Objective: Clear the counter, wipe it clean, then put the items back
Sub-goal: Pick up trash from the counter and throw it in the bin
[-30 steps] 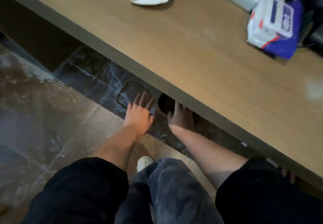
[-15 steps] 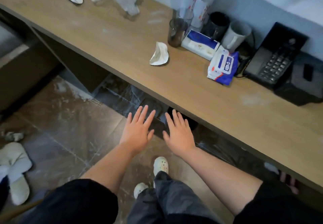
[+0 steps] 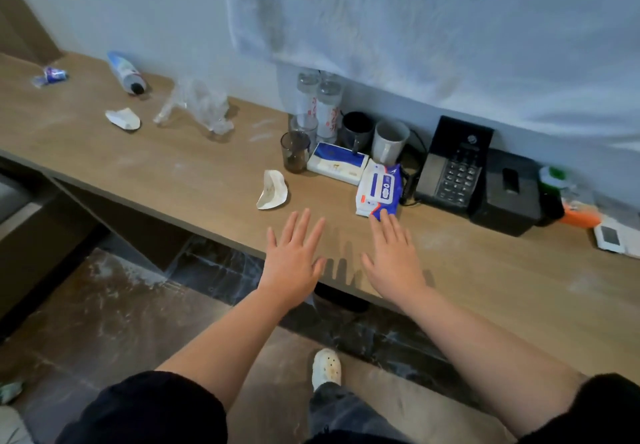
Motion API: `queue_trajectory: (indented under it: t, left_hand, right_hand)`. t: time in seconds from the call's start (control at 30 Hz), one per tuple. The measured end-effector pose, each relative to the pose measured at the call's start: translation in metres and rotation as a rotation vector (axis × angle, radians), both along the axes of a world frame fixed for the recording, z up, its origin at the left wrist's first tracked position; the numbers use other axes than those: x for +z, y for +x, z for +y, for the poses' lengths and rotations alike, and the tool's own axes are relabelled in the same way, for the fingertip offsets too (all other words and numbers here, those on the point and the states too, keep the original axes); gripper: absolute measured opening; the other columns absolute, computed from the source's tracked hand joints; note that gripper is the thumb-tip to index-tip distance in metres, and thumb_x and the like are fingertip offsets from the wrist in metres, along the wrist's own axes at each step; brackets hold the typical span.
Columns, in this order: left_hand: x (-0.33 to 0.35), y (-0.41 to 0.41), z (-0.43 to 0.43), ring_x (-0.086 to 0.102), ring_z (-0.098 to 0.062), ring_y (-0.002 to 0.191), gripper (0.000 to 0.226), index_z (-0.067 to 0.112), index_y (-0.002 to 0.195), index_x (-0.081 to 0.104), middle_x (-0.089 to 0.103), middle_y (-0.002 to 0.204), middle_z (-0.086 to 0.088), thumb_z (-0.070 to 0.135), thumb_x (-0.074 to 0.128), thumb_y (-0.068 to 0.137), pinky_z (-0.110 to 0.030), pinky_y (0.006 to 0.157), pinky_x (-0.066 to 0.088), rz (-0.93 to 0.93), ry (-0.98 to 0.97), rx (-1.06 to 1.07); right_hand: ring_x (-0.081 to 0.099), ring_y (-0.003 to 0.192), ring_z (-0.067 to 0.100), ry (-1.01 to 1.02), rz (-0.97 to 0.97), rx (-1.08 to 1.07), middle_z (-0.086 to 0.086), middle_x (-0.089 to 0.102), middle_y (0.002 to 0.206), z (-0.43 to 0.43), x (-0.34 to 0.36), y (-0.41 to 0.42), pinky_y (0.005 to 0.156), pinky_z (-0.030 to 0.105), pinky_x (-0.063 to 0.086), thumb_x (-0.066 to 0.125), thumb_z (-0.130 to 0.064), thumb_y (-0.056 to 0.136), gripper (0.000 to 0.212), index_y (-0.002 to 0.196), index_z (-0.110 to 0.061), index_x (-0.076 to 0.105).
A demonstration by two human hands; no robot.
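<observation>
A long wooden counter [image 3: 194,180] with white dust smears runs along the wall. My left hand [image 3: 294,256] and my right hand [image 3: 393,260] are held flat, fingers straight, above its front edge, holding nothing. My right fingertips overlap the near end of a blue-and-white wet-wipe pack [image 3: 379,189]. Close by lie a crumpled white paper [image 3: 272,190], a dark glass [image 3: 295,152], a blue-and-white box [image 3: 337,163], two bottles [image 3: 325,111], a black mug [image 3: 356,130] and a grey mug [image 3: 389,140].
A black telephone [image 3: 453,166] and black tissue box [image 3: 509,190] stand right, with green and orange items [image 3: 571,201] beyond. Left lie clear plastic wrap [image 3: 199,104], another paper scrap [image 3: 123,119], a tube [image 3: 126,72] and a small wrapper [image 3: 52,75]. A white cloth hangs on the wall.
The view has risen from under the counter to its top. Both hands have lifted from below the counter edge to above its surface, staying flat and open.
</observation>
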State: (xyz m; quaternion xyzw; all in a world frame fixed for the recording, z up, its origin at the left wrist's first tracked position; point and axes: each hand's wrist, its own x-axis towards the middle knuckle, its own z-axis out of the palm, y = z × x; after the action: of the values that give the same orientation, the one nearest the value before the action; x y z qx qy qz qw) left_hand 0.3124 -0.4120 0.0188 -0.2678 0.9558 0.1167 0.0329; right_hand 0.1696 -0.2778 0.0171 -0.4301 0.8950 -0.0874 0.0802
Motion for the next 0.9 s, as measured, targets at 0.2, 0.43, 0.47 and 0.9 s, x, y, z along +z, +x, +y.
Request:
queue_trajectory:
  t: [0.2, 0.43, 0.47, 0.9]
  left_hand:
    - [-0.006, -0.031, -0.034, -0.015, -0.020, 0.149, 0.064, 0.031, 0.154, -0.006, -0.014, 0.163, 0.003, 0.047, 0.028, 0.103, -0.051, 0.119, -0.002, -0.011, 0.097, 0.097]
    - [-0.028, -0.050, -0.110, 0.042, -0.023, 0.133, 0.041, 0.014, 0.141, 0.047, 0.047, 0.146, -0.008, 0.027, 0.038, 0.104, -0.036, 0.110, 0.034, 0.176, 0.376, 0.508]
    - [-0.031, -0.052, -0.121, 0.047, -0.023, 0.127, 0.040, 0.013, 0.140, 0.049, 0.051, 0.141, -0.008, 0.026, 0.040, 0.103, -0.035, 0.105, 0.038, 0.188, 0.375, 0.560]
    - [-0.061, -0.082, -0.210, 0.056, -0.029, 0.098, 0.025, 0.003, 0.102, 0.068, 0.060, 0.107, -0.013, 0.016, 0.048, 0.093, -0.030, 0.071, 0.038, -0.082, 0.223, 0.613]
  right_hand:
    - [0.000, 0.149, 0.017, -0.056, -0.070, 0.000, 0.003, 0.004, 0.162, -0.041, -0.004, -0.039, 0.119, 0.035, 0.001, 0.041, -0.038, 0.099, 0.066, 0.154, -0.018, 0.010]
    - [0.015, 0.147, 0.017, -0.120, -0.248, 0.045, 0.002, 0.016, 0.160, -0.120, -0.011, -0.073, 0.120, 0.036, 0.018, 0.047, -0.031, 0.098, 0.060, 0.151, -0.018, 0.023]
    - [0.016, 0.147, 0.016, -0.115, -0.273, 0.045, 0.000, 0.017, 0.160, -0.131, -0.013, -0.075, 0.119, 0.035, 0.020, 0.048, -0.031, 0.098, 0.060, 0.151, -0.019, 0.023]
    - [0.021, 0.145, 0.011, -0.013, -0.458, 0.207, -0.008, 0.021, 0.158, -0.209, -0.023, -0.091, 0.113, 0.032, 0.027, 0.052, -0.025, 0.096, 0.061, 0.150, -0.029, 0.024]
